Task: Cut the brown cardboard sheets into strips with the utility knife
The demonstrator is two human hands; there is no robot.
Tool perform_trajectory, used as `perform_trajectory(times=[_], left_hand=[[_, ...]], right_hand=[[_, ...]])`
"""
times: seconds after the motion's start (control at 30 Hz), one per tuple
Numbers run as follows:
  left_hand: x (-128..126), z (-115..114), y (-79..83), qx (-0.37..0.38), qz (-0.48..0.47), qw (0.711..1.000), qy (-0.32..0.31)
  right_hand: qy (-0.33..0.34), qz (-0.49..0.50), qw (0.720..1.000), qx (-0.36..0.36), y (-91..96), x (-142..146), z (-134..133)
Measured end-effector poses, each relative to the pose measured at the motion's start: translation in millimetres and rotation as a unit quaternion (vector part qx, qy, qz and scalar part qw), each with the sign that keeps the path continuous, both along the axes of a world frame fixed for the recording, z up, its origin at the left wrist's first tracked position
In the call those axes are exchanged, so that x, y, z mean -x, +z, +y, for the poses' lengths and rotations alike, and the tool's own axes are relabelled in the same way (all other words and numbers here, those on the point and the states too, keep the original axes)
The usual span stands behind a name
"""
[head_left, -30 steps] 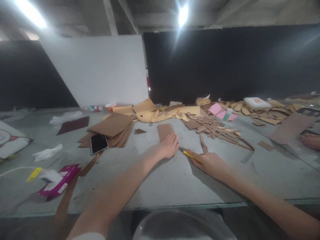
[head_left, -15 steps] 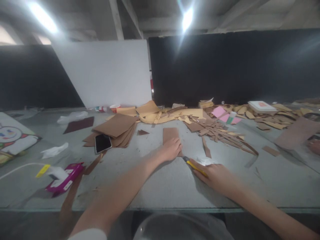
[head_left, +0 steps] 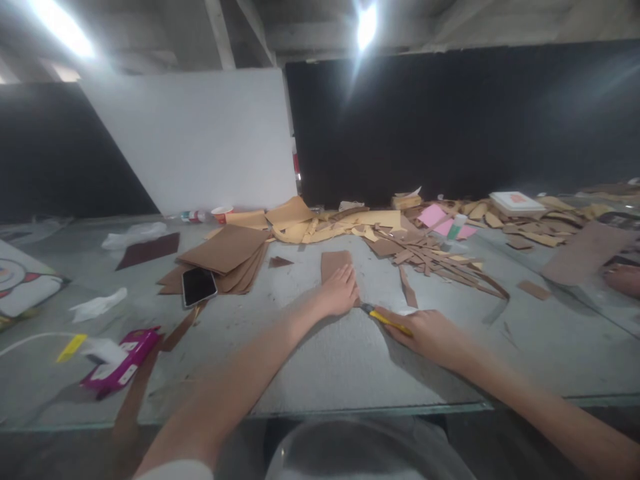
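A small rectangular brown sheet (head_left: 334, 263), like leather or card, lies in the middle of the table. Flat on its lower part rests my left hand (head_left: 341, 291), fingers stretched out and pressing it down. My right hand (head_left: 431, 337) is wrapped around a yellow utility knife (head_left: 389, 321). The knife points left, its tip at the lower right corner of the sheet, just below my left fingers. Whether the blade touches the sheet I cannot tell. A narrow brown strip (head_left: 407, 288) lies right of the sheet.
Left stand a stack of brown sheets (head_left: 227, 248), a phone (head_left: 199, 287) and a magenta pack (head_left: 120, 361) with a white device and cable. Brown offcuts (head_left: 435, 257), a glue stick (head_left: 457, 227) and a white box (head_left: 517, 202) lie behind. Another person's hand (head_left: 624, 280) shows far right.
My left fingers have flattened out over the sheet, where they were more curled before. The knife is held slightly flatter, its tip near the sheet's corner. The whole view has shifted a little.
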State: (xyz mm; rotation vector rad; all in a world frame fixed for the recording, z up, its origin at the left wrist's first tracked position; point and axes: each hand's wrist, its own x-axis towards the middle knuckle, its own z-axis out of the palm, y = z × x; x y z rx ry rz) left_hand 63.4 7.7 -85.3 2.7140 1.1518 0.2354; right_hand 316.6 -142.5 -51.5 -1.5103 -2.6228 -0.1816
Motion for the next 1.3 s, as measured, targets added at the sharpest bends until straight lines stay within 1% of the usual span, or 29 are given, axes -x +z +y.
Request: perform_trajectory(times=[0.1,0.2,0.33,0.47,0.63,0.73,0.87,1.0,1.13,1.3], left_hand=[[-1.4,-1.0,2.5,-0.002,0.023,1.000,0.004],[-2.7,-1.8,4.2,-0.010,0.046,0.999,0.005],[-3.3,-1.0,2.3,-0.020,0.072,0.997,0.012],[-1.9,1.1,-2.7,-0.040,0.072,0.997,0.006],[-1.3,2.0,-4.6,-0.048,0.071,0.996,0.005],[-1.4,1.8,-4.2,-0.049,0.069,0.996,0.009],[-0.3,2.6,-5.7,-0.055,0.062,0.997,0.003],[0.7,4.0,-7.4,-0.059,0.059,0.997,0.001],[-0.7,2.1,-4.0,-0.052,0.064,0.997,0.004],[-2.0,-2.2,3.2,-0.044,0.065,0.997,0.009]], right_hand=[[0.000,-0.009,1.000,0.003,1.6,-0.6,3.4],[0.007,-0.019,1.000,0.003,2.5,-8.1,3.1],[0.010,-0.039,0.999,0.010,6.3,-13.7,8.2],[-0.009,-0.042,0.999,0.004,7.3,-7.8,17.1],[-0.014,-0.045,0.999,0.011,7.2,-9.4,16.1],[-0.021,-0.055,0.998,0.022,12.5,-7.8,17.1],[-0.033,-0.060,0.997,0.041,22.1,3.6,23.4],[-0.035,-0.062,0.996,0.048,24.4,5.2,25.6],[-0.029,-0.061,0.997,0.041,21.9,0.6,29.8],[-0.034,-0.050,0.997,0.050,22.0,4.6,38.9]])
